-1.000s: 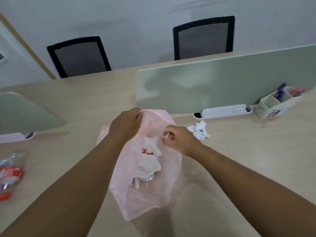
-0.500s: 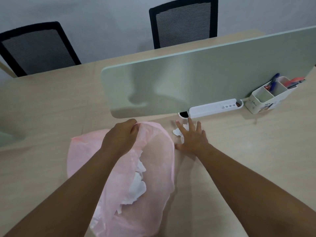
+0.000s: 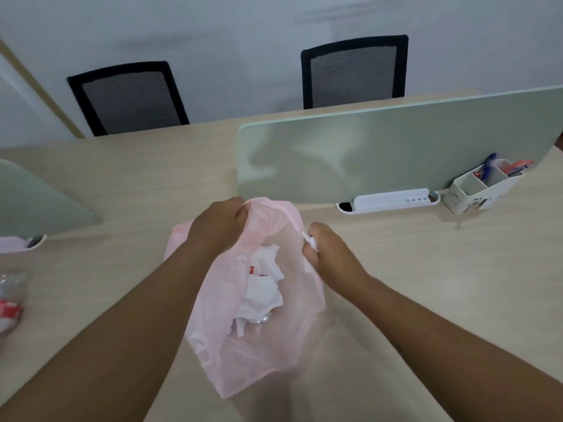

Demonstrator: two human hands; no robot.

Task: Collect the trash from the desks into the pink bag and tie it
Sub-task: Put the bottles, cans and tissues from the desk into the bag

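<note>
Tissue (image 3: 310, 242) in right hand (image 3: 329, 254), left hand (image 3: 219, 229) gripping bag (image 3: 268, 354)

No text can be read with certainty here. The white pen holder (image 3: 475, 193), which stands near the far right corner of the desk (image 3: 426, 269) against the green divider (image 3: 380, 153), carries a small dark print and a coloured picture on its front wall, but the letters are too small to read. The pink bag (image 3: 231, 330) shows a few pale marks on its left wall, maybe letters, not legible. The crumpled white trash (image 3: 265, 287) inside the bag has a red printed patch without readable words. At the left edge of the desk, a clear plastic bottle (image 3: 10, 300) has a red and white label, too blurred to read.
</note>
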